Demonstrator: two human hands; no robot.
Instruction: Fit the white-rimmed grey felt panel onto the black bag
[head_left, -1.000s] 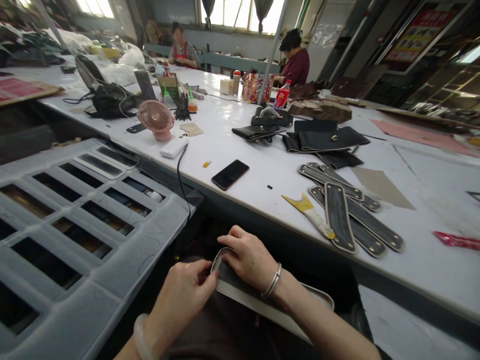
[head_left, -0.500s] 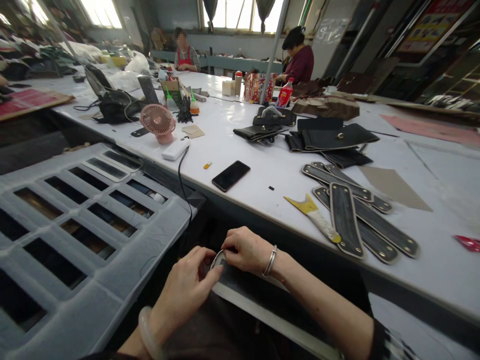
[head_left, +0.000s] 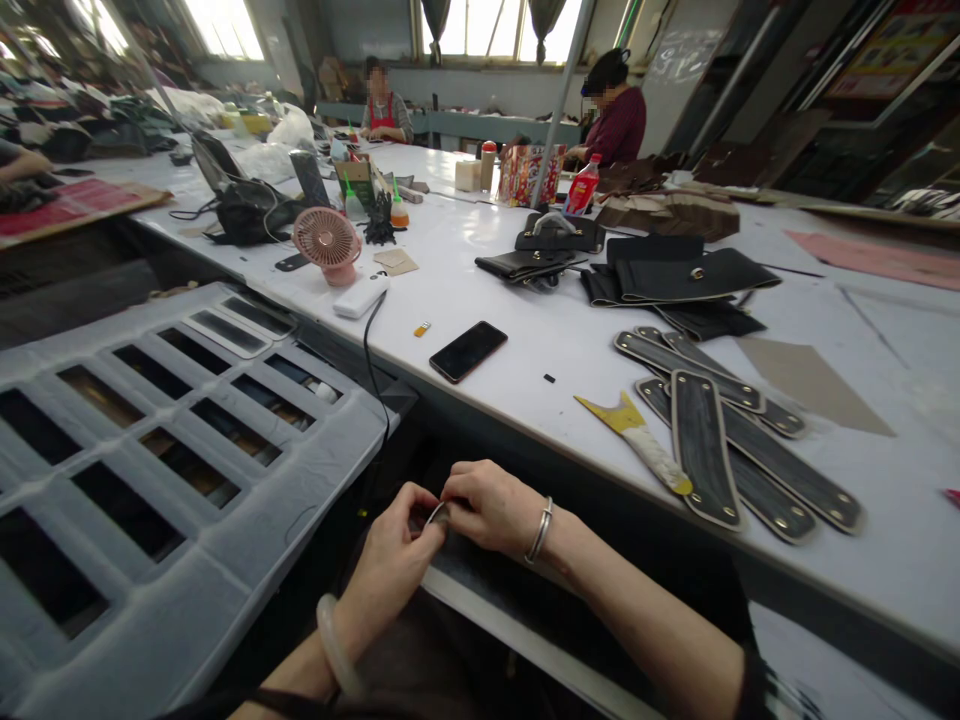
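A long dark piece with a pale edge (head_left: 525,622) lies across my lap, below the table edge. At its rounded far end my left hand (head_left: 397,545) pinches the rim between thumb and fingers. Close against it, my right hand (head_left: 487,505) grips the same end, fingertips nearly touching the left ones. The exact fingertip contact is partly hidden. On the table to the right lie several black straps (head_left: 706,448) with pale borders and brass studs, beside a yellow-and-white tool (head_left: 634,440).
A black phone (head_left: 469,351), a pink fan (head_left: 327,243) and a white power bank (head_left: 361,298) with a cable sit on the table. Black leather pieces (head_left: 679,272) lie further back. A grey plastic crate (head_left: 247,530) stands at left. Two people work at the far side.
The view has shifted slightly, so the table items appear further right. My left hand has drawn in closer to my right at the rounded end, covering more of it.
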